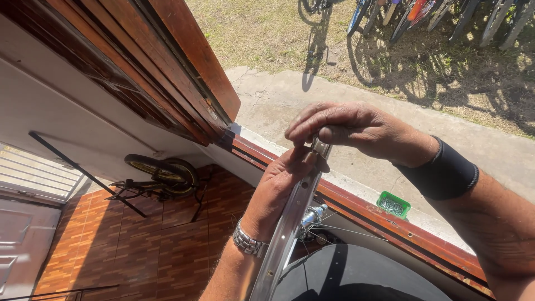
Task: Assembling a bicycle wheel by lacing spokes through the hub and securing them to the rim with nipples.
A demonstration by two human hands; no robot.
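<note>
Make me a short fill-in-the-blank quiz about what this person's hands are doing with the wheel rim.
1. Both hands grip a bare silver ____ near its top end.
2. The left hand wears a metal ____ at the wrist.
3. The right hand has a ____ band on the forearm.
4. A small ____ tub sits on the ground outside, beyond the wooden sill.

Missing words: rim; watch; black; green
</note>
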